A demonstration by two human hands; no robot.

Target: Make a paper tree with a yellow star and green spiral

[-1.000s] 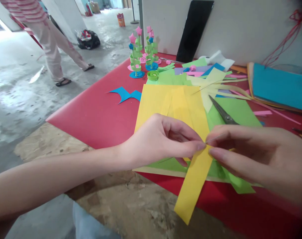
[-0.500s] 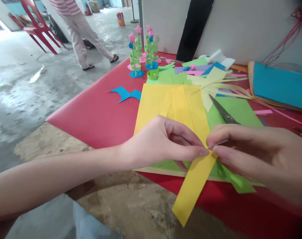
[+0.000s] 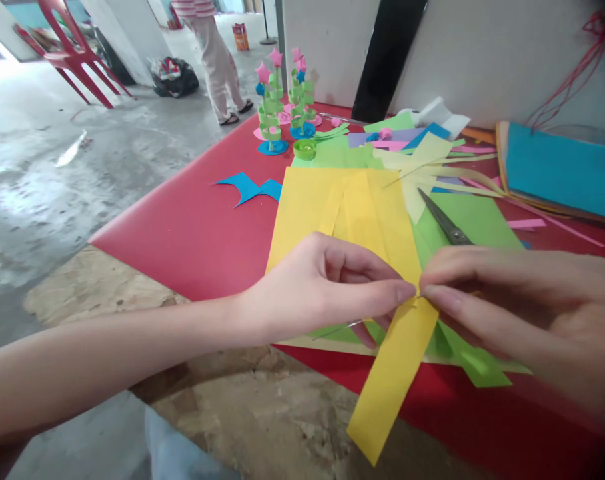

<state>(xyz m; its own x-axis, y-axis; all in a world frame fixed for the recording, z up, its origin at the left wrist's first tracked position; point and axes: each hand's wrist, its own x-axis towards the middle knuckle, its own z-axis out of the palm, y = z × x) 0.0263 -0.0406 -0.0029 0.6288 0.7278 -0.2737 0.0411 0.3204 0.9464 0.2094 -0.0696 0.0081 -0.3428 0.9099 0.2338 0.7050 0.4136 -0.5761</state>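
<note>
A yellow paper strip [image 3: 395, 380] hangs slanted down from my hands, its lower end free. My left hand [image 3: 327, 287] is closed in a pinch at the strip's upper left edge. My right hand [image 3: 502, 300] meets it there, thumb and forefinger pressed together on a thin wire; only a tiny dark piece of it shows at the strip's top. Another thin metallic line [image 3: 338, 329] juts out under my left hand. Behind lie yellow paper sheets [image 3: 302, 207] and dark scissors [image 3: 447, 220].
Two green spiral paper plants [image 3: 270, 110] with pink stars stand at the back of the red table [image 3: 192, 227]. A blue paper cutout [image 3: 250, 189] lies left. Green paper, cream strips and a blue sheet stack [image 3: 567, 173] lie right. A person [image 3: 215, 63] stands beyond.
The right thumb and forefinger have closed over the thin wire that stuck out between them. The strip has shifted slightly down and right. The person behind has moved to the right.
</note>
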